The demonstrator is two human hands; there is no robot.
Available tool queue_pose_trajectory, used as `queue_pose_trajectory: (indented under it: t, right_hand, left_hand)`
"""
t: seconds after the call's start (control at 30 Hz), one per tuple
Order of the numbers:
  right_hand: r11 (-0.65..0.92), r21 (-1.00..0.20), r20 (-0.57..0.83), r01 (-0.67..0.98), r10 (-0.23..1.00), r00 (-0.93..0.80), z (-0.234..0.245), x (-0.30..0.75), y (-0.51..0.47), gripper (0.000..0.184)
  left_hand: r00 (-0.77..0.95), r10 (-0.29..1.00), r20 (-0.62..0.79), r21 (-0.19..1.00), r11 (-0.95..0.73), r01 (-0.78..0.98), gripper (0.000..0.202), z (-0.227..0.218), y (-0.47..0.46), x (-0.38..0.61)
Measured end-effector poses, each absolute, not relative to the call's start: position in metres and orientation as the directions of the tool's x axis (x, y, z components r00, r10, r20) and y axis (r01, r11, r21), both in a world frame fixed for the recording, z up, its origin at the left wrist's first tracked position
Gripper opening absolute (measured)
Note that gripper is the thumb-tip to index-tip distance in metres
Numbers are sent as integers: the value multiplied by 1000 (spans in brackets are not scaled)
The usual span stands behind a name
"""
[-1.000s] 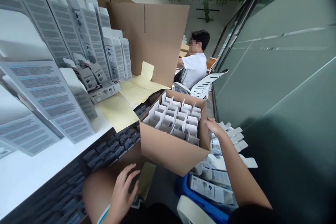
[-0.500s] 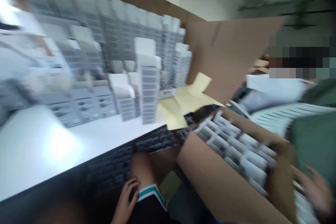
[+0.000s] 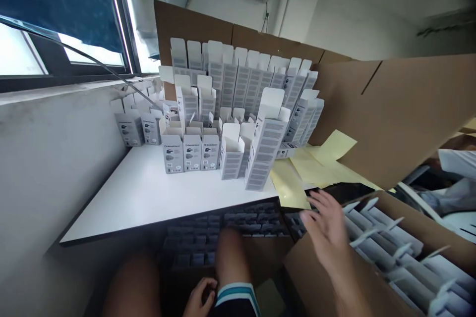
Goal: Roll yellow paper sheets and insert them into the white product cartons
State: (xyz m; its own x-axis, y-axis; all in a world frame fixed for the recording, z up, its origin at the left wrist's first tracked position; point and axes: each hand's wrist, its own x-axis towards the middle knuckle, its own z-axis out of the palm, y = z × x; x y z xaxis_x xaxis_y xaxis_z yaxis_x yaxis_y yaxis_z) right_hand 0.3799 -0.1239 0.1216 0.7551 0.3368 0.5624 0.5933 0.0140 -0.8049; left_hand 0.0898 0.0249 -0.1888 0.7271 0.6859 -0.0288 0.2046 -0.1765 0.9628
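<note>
Left of the hands, a window (image 3: 63, 20) lights a white table (image 3: 122, 203) lined with upright open cartons (image 3: 193, 151); the left hand (image 3: 199, 299) curls loosely, empty, beside a bare thigh (image 3: 230, 257); the right hand (image 3: 325, 225), fingers spread, hovers over a cardboard box (image 3: 316, 282) of white dividers (image 3: 386, 237).

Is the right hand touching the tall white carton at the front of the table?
Apart. The head view shows the blurred right hand clearly to the right of the tall white carton, with yellow sheets lying between them.

the white bench (image 3: 141, 203) carries rows of upright grey cartons (image 3: 173, 156), flaps open, and pale yellow sheets (image 3: 301, 168) at its right end.
</note>
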Motion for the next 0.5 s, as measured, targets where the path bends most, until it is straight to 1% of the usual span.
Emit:
queue_pose_trajectory:
  t: [0.07, 0.17, 0.23, 0.3, 0.4, 0.5]
  right_hand:
    - [-5, -808, 550, 589, 352, 757, 137, 378, -83, 96]
    - [-94, -786, 552, 611, 339, 762, 162, 384, -13, 120]
    - [-151, -772, 553, 617, 319, 770, 170, 387, 24, 127]
    - [-180, -775, 549, 605, 282, 787, 171, 389, 46, 124]
    - [-186, -799, 532, 572, 227, 816, 167, 391, 54, 107]
    - [-178, -815, 512, 551, 222, 830, 164, 396, 41, 96]
  left_hand:
    - [731, 680, -60, 961, -158, 225, 30, -197, 22, 89]
    - [723, 684, -96, 960, -129, 250, 31, -206, 23, 89]
    - [712, 693, -114, 959, -110, 261, 33, -209, 26, 88]
    - [698, 704, -130, 958, -92, 271, 36, -209, 29, 88]
    - [694, 707, -140, 959, -78, 272, 37, -207, 29, 88]
    - [708, 691, -145, 961, -72, 266, 38, -204, 28, 88]
